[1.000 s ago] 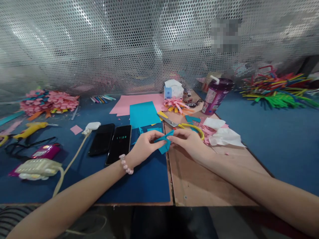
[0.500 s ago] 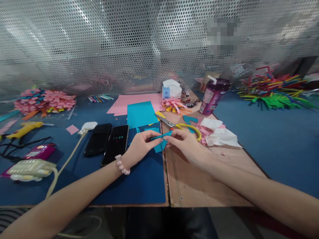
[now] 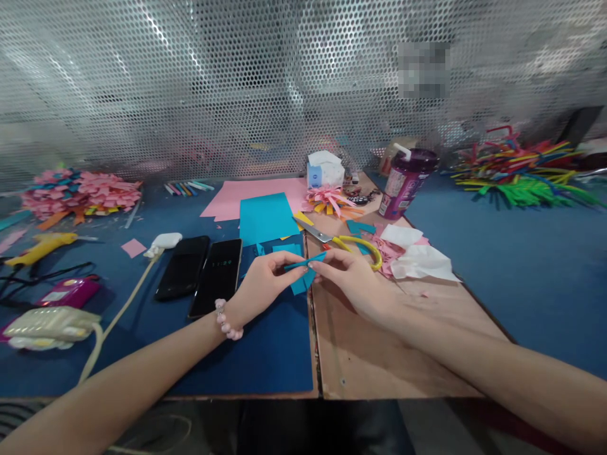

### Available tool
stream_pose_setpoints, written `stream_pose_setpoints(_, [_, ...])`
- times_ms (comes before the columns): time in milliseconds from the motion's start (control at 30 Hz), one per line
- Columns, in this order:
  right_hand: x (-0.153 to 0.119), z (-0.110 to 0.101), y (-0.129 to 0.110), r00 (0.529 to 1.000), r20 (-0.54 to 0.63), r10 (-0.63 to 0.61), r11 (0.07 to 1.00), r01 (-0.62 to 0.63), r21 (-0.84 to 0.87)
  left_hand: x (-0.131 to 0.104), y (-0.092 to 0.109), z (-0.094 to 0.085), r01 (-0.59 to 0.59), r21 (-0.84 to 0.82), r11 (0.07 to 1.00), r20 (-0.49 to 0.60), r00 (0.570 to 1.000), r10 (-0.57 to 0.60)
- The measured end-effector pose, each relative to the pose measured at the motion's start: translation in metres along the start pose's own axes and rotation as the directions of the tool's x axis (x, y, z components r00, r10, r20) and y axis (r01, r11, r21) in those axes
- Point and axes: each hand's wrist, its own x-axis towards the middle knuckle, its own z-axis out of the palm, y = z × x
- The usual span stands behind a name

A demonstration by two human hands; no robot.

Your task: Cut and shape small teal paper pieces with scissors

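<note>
A small folded piece of blue paper [image 3: 306, 261] is pinched at its two ends between my hands. My left hand [image 3: 268, 278], with a beaded bracelet at the wrist, is closed on its left end. Thumb and fingers of my right hand [image 3: 353, 278] grip the other end. Below and behind the fingers lie more cut blue paper pieces [image 3: 300, 284], partly hidden. Just beyond my right hand rest scissors [image 3: 339, 240] with yellow handles, blades pointing away to the left. A larger blue paper sheet [image 3: 268, 218] lies beyond my left hand, over pink sheets [image 3: 227, 197].
Two phones [image 3: 217, 278] lie left of my left hand. Further left are a yellow glue gun [image 3: 42, 248] and a power strip [image 3: 52, 325] with its cord. A purple cup [image 3: 405, 183] with a straw stands behind crumpled tissue [image 3: 424, 263]. Colourful strips [image 3: 521, 167] lie far right.
Both hands keep their pinch on the folded blue paper, with only slight finger movement. The whole view has shifted slightly; the things on the table lie as before.
</note>
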Motion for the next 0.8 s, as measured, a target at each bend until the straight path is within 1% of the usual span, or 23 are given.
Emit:
stream_pose_setpoints(333, [0.0007, 0.0012, 0.0000, 1.000, 0.010, 0.014, 0.998, -0.015, 0.064, -0.0011, -0.0024, 0.0002, 0.014, -0.005, 1.000, 0.000, 1.000, -0.014])
stream_pose_setpoints(600, [0.0011, 0.0011, 0.0004, 1.000, 0.008, -0.004, 1.000, 0.003, 0.026, -0.0007, -0.0020, -0.0004, 0.031, -0.026, 0.999, 0.009, 0.999, -0.030])
stream_pose_setpoints(800, [0.0010, 0.0014, 0.0043, 1.000, 0.020, -0.002, 0.999, 0.001, 0.050, -0.0001, -0.0017, 0.0000, 0.050, -0.051, 0.997, 0.007, 0.999, -0.050])
